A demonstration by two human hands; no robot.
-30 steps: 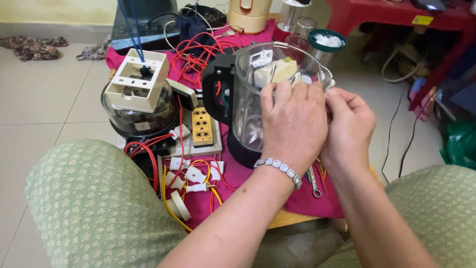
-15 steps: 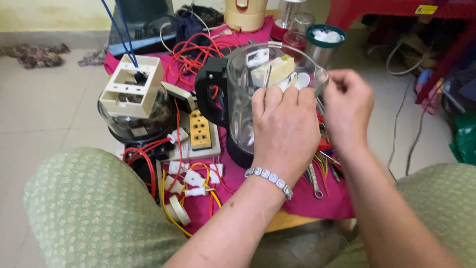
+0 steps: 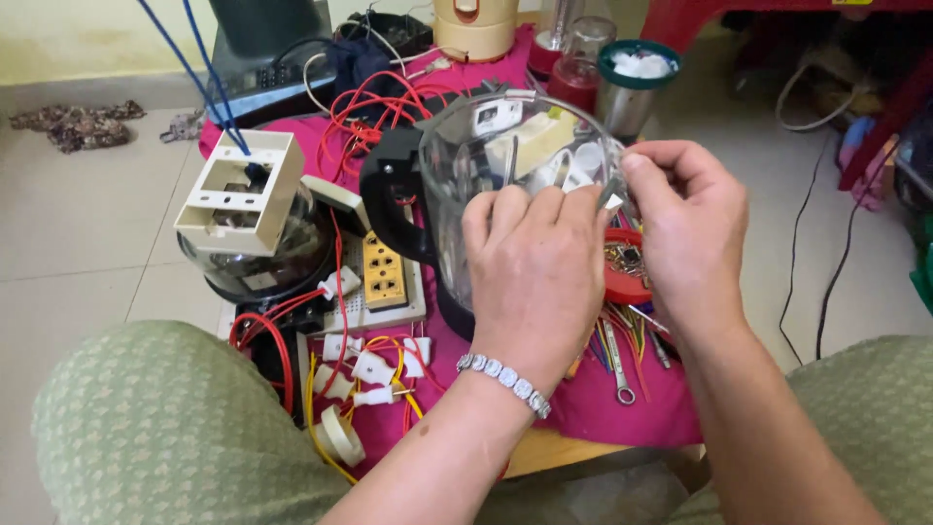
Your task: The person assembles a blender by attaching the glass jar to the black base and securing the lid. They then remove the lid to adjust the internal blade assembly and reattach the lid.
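Observation:
A clear blender jug [image 3: 505,165] with a black handle [image 3: 384,199] stands on a low table covered with a pink cloth [image 3: 603,408]. My left hand [image 3: 535,277], with a beaded bracelet at the wrist, wraps around the jug's near wall. My right hand [image 3: 685,228] pinches at the jug's right rim with thumb and forefinger; whether something small is between them I cannot tell. Several pale plastic parts lie inside the jug.
Left of the jug sit a cream switch box [image 3: 238,190] on a dark glass bowl, a yellow socket strip [image 3: 382,272] and red and yellow wires [image 3: 360,374]. A red tray of small parts [image 3: 622,277], a spanner [image 3: 614,369] and jars [image 3: 622,83] lie right and behind.
My right hand has moved from beside the left hand up to the jug's right rim. The left hand keeps its hold on the jug.

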